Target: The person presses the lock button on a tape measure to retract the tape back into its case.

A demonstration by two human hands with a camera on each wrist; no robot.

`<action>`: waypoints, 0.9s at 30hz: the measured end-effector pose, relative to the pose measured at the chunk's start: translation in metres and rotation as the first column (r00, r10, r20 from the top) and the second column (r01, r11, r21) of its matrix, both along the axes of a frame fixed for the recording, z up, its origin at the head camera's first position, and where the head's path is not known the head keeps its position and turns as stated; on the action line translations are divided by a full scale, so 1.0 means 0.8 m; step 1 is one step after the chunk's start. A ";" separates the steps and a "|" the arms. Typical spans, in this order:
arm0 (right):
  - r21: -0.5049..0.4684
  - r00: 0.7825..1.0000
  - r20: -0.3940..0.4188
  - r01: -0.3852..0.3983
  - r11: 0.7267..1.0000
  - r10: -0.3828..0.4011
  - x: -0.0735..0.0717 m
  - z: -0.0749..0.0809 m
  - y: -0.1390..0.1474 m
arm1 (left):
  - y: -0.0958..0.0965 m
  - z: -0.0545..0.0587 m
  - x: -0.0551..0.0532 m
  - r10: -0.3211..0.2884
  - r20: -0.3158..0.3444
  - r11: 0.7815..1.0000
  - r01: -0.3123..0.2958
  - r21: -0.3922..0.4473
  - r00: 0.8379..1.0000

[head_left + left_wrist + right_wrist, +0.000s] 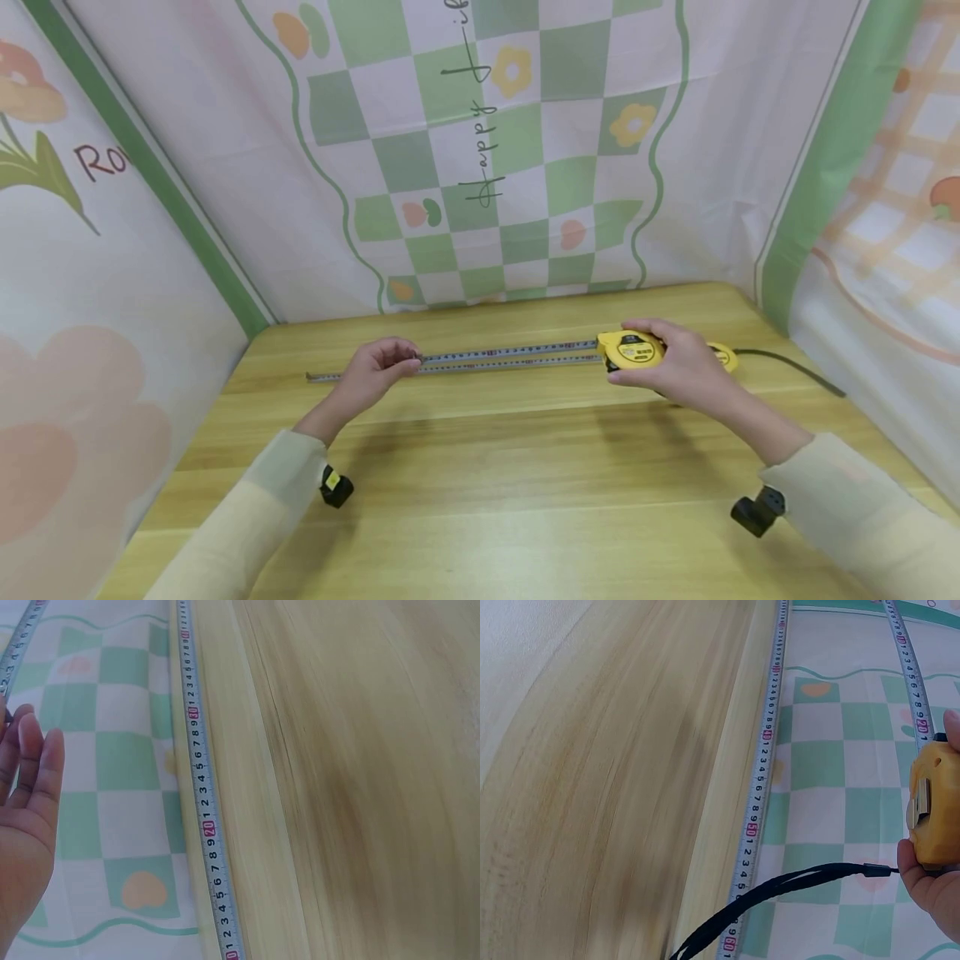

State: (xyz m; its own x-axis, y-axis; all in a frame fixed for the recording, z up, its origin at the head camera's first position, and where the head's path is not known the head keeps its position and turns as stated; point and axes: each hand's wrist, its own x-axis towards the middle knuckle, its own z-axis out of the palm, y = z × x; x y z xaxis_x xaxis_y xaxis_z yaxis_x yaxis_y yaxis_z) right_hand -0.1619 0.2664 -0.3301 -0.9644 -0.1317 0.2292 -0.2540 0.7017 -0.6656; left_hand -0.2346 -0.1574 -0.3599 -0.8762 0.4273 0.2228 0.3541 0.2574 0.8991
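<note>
My right hand [686, 362] grips a yellow tape measure [633, 350] raised over the table, fingers on top and thumb below. Its blade [517, 349] runs out leftward, stretched straight. At the far end of that blade, my left hand [375, 371] pinches the tip between thumb and fingers. A second extended blade [199, 765] lies flat along the table, roughly parallel and just nearer to me. Partly behind my right hand shows a second yellow case [725, 357]. A black wrist strap [780, 889] hangs by the held case in the right wrist view.
The wooden table [480, 492] ends at the back against a hanging cloth [517, 167] with green checks. Printed cloth walls [75, 333] stand at both sides. A black cord [795, 369] trails to the right from the second case.
</note>
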 end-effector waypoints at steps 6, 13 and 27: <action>-0.003 1.000 -0.011 -0.003 1.000 0.003 0.000 -0.002 -0.003 | 0.005 -0.001 0.000 -0.015 -0.018 1.000 0.015 0.017 1.000; -0.002 1.000 -0.009 0.006 1.000 -0.006 0.000 -0.001 -0.005 | 0.007 -0.001 0.001 -0.016 -0.002 1.000 0.016 0.016 1.000; -0.023 1.000 -0.010 -0.006 1.000 0.006 -0.002 -0.007 -0.007 | 0.013 -0.003 -0.001 -0.035 -0.022 0.999 0.036 0.033 0.999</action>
State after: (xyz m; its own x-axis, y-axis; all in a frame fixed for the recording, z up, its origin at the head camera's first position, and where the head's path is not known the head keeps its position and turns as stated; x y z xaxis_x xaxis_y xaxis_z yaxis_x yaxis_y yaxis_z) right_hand -0.1636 0.2605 -0.3353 -0.9614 -0.1319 0.2413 -0.2644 0.6847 -0.6792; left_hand -0.2350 -0.1471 -0.3625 -0.8555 0.4499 0.2565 0.3821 0.2142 0.8989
